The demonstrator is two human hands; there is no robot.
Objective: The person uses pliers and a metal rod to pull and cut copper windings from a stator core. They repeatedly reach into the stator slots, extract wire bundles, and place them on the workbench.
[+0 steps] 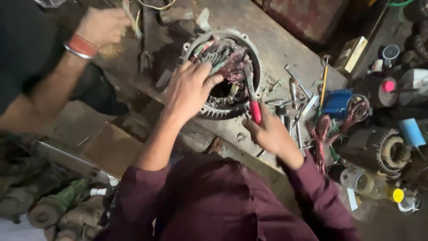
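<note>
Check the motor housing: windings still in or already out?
Still in. Tangled windings sit inside the round motor housing; left hand grips them, right hand works a red-handled tool in.

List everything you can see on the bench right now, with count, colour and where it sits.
motor stator housing: one, grey metal, centre of bench
windings: tangled bundle, pinkish and grey, inside the housing
red-handled tool: one, metal blade and red grip, over the housing's right rim
copper wire bundle: one, reddish, right of centre
blue box: one, blue, right side
second motor: one, dark, right edge
clear jar: one, lower right
cardboard piece: one, brown, lower left
another person's hand: one, red and metal bangles on wrist, upper left
left hand: on the windings
right hand: gripping the red-handled tool
</note>
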